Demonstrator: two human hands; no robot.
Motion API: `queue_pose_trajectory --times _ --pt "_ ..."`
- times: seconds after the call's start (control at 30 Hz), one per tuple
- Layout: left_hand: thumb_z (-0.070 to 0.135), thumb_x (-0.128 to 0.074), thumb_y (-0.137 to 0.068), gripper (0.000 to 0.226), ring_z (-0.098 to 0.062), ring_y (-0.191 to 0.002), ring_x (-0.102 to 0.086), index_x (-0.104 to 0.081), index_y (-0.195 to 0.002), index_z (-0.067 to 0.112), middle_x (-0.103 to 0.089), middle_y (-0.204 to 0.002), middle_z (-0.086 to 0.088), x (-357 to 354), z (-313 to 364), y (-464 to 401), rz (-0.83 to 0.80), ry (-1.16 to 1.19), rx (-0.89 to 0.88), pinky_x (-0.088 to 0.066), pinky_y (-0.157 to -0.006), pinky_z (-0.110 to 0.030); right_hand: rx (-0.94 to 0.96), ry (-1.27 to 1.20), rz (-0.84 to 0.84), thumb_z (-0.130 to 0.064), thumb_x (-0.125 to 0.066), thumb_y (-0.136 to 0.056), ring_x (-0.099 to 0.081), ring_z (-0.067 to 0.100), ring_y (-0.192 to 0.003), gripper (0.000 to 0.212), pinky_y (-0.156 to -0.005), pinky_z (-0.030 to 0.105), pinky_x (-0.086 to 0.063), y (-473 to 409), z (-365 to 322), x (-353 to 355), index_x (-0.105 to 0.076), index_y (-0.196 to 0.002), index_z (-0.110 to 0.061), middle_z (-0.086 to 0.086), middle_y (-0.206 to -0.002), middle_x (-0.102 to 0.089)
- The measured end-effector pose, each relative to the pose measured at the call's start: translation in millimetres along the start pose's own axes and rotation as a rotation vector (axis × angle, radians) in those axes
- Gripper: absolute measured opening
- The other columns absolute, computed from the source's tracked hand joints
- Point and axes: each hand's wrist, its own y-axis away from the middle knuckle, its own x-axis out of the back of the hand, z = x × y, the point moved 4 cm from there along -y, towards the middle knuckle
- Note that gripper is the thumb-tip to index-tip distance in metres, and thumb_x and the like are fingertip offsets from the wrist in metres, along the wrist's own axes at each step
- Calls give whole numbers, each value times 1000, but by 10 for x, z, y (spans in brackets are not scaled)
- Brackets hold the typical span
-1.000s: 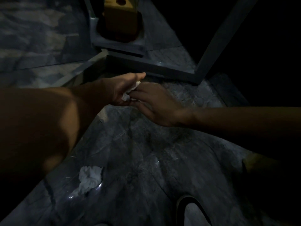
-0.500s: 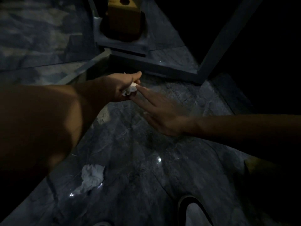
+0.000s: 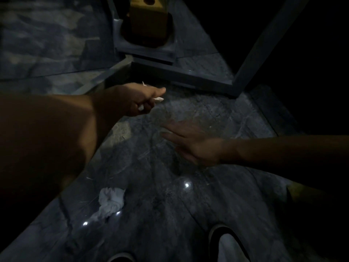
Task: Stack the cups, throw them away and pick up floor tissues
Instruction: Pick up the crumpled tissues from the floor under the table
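My left hand [image 3: 132, 100] reaches out over the dark marble floor with its fingers closed around a crumpled white tissue [image 3: 158, 99]; bits of it stick out past the thumb and under the palm. My right hand [image 3: 192, 142] hovers lower and to the right, fingers spread and blurred, holding nothing. A second crumpled white tissue [image 3: 111, 202] lies on the floor near me, below my left forearm. No cups are in view.
A grey metal frame [image 3: 181, 76] with a slanted leg [image 3: 268, 42] stands just beyond my hands. A yellow block with a hole [image 3: 149, 17] sits on a grey base behind it. My shoe [image 3: 226, 242] shows at the bottom edge. The scene is very dim.
My right hand has let go of the tissue and pulled back down and to the right, with fingers spread. My left hand has closed around the tissue and stayed nearly in place.
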Motion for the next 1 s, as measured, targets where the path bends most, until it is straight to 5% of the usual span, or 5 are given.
queue_pose_trajectory --times 0.27,0.53,0.67,1.0 --pt "47 -57 -94 38 -2 -26 -33 -57 -73 15 -42 -53 1 254 -30 129 43 -5 -60 -24 -26 -10 119 49 -132 -17 -51 -88 -21 36 -146 66 -117 51 -24 -74 -162 -85 -27 -148 -5 24 -157 -21" --pt "39 -54 -96 42 -6 -29 -38 -46 -62 15 -42 -57 -2 582 -135 439 48 -17 -53 -24 -32 -9 283 26 -103 -13 -55 -90 -45 39 -132 48 -110 46 -38 -313 -447 -124 -48 -135 1 27 -144 -44" --pt "38 -54 -96 43 -8 -39 -36 -44 -61 16 -56 -41 3 761 -236 589 67 16 -15 -25 -33 -11 363 37 -210 -17 -54 -90 -38 36 -137 54 -114 44 -33 -512 -653 -261 -41 -142 -4 23 -150 -38" --pt "38 -50 -98 51 -7 -26 -36 -45 -53 15 -58 -69 -7 1132 -537 855 123 74 51 -25 -31 -10 655 134 -387 -28 -39 -100 -19 40 -145 53 -118 49 -19 -831 -1355 -662 -23 -151 -24 22 -158 -18"
